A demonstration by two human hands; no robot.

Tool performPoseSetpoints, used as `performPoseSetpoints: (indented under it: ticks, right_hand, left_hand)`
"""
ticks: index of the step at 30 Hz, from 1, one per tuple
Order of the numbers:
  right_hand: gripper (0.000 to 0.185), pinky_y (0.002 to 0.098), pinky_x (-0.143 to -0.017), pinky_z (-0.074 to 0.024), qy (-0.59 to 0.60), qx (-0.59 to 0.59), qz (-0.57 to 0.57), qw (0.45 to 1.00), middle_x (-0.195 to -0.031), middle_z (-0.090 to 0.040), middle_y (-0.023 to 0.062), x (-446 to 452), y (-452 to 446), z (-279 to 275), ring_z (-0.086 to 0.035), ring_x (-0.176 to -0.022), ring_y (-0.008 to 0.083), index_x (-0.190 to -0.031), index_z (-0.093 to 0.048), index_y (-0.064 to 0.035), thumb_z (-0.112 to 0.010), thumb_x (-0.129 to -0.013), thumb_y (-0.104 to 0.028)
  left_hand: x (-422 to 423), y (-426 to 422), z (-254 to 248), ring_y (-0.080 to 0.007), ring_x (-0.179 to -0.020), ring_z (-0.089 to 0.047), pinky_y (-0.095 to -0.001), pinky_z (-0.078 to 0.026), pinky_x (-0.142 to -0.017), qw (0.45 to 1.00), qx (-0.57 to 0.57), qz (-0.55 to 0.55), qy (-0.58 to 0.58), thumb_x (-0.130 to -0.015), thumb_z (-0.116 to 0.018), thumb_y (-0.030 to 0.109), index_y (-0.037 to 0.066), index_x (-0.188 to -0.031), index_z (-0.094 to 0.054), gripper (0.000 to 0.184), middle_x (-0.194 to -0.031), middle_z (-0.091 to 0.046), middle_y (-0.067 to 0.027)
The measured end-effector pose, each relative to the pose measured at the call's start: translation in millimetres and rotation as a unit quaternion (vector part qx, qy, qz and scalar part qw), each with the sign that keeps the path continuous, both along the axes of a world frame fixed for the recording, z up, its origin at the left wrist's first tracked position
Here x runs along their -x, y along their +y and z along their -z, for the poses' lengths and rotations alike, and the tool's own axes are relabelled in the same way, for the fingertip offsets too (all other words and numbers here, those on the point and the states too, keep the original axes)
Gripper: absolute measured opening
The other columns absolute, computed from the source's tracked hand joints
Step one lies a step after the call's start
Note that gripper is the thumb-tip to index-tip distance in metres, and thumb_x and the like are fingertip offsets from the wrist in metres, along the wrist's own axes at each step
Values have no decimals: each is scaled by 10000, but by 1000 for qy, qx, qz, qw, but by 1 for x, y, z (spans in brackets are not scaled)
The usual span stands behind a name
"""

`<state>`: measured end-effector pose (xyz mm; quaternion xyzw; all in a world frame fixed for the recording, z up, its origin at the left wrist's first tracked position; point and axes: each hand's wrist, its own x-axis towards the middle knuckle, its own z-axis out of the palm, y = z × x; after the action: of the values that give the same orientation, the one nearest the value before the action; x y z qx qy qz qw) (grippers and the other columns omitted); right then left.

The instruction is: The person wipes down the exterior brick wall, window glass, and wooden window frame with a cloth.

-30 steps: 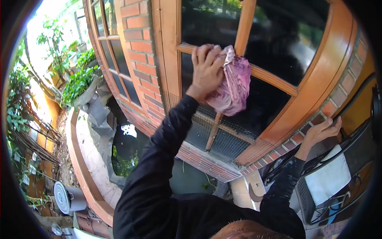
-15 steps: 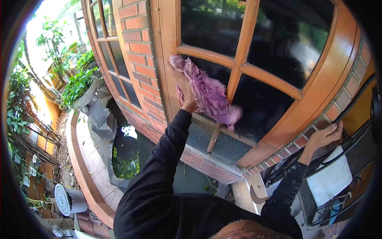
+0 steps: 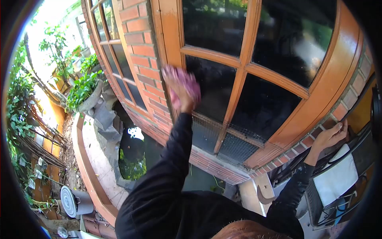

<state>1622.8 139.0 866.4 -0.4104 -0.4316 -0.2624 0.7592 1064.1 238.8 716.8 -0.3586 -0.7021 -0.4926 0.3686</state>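
Note:
My left hand (image 3: pixel 181 95) is closed on a pink-purple cloth (image 3: pixel 190 81), bunched and blurred by motion. It is at the left upright of the orange wooden window frame (image 3: pixel 242 59), close to the brick pillar. Dark glass panes (image 3: pixel 213 85) lie just right of the cloth. Off to the right, my right hand (image 3: pixel 330 137) rests at the brick edging (image 3: pixel 306 141) beside black metal bars. Its fingers are stretched out and hold no loose object; the fingertips are partly hidden.
Wire mesh (image 3: pixel 238 147) covers the lower window. Below lies a dark pond (image 3: pixel 133 153) with a stone rim and a curved low wall (image 3: pixel 85 159). A lidded grey bucket (image 3: pixel 77 201) and potted plants (image 3: pixel 81 93) stand left. A black metal rack with a white cloth (image 3: pixel 336 175) is at right.
My left hand has moved slightly down, and the cloth, spread across the pane before, is now bunched near the left upright. The view has shifted slightly. My right hand stays at the brick edging.

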Motion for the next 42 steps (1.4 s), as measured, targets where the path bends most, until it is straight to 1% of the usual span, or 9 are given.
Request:
performPoseSetpoints:
  ticks: [9,14,17,21,24,29,32,34,42]
  right_hand:
    - [400,386,-1054,-439,5,-8,-25,1000,-1374,-569,190,1,3,-3,-572,-1204,294,-1373,-534,49,-480,-1111,-250]
    - [370,372,-1068,-414,13,-1,-46,999,-1357,-560,163,0,1,0,-555,-1210,256,-1376,-523,50,-456,-1100,-187]
    - [369,360,-1080,-399,43,-22,-116,992,-1345,-561,149,2,3,1,-540,-1231,239,-1370,-512,48,-426,-1115,-205]
    - [351,382,-1122,-361,2,-48,-90,995,-1352,-554,164,-1,3,-1,-518,-1283,268,-1352,-507,43,-410,-1116,-198]
    - [359,365,-1116,-356,-9,-37,-78,996,-1384,-531,131,1,-1,4,-505,-1290,241,-1411,-493,11,-425,-1095,-146]
    - [441,429,-1172,-304,-55,78,-169,981,-1470,-428,181,50,-101,77,-410,-1392,292,-1495,-378,54,-399,-1084,-105]
    - [595,400,-1185,-346,250,177,-586,750,-1556,-356,155,100,-173,79,-396,-1425,279,-1599,-231,9,-427,-1069,-179]
    - [512,369,-1122,-431,470,318,-517,641,-1457,-524,116,92,-200,131,-516,-1329,222,-1556,-344,-15,-461,-1095,-208]
    - [241,321,-931,-526,269,68,-343,897,-1154,-709,66,-16,-123,81,-658,-1041,160,-1212,-688,14,-537,-1044,-69]
  left_hand:
    - [8,0,-77,-272,-1564,-233,-400,-135,-1295,971,-167,169,-21,-1077,-370,149,43,-1644,-138,622,-1705,-212,-129]
    - [-31,-17,31,-277,-1557,-248,-380,-163,-1294,798,-310,418,-303,-1082,-350,60,47,-1648,-100,618,-1698,-218,-129]
    - [-24,12,145,-270,-1559,-256,-421,-177,-1295,967,-59,207,-136,-1047,-440,57,67,-1663,-17,747,-1709,-199,-109]
    - [-74,25,140,-268,-1578,-171,-410,-61,-1306,711,-315,517,-358,-1066,-442,131,76,-1670,-48,724,-1722,-164,-104]
    - [-190,-60,69,-303,-1461,-358,-411,-205,-1271,960,1,263,-100,-1089,-444,216,48,-1650,-126,666,-1643,-280,-138]
    - [-307,-157,6,-301,-1306,-549,-432,-452,-1128,529,-41,728,-435,-1065,-514,273,31,-1554,-360,566,-1488,-485,-168]
    - [-351,-171,-20,-338,-1373,-506,-451,-440,-1130,535,279,762,-235,-1032,-543,260,64,-1506,-459,520,-1525,-483,-193]
    - [-388,-192,-66,-411,-1394,-476,-475,-419,-1132,581,395,706,89,-994,-561,215,40,-1480,-490,522,-1558,-441,-252]
    - [-401,-179,-162,-420,-1342,-523,-450,-426,-1104,505,308,799,110,-929,-717,201,4,-1473,-474,627,-1514,-479,-271]
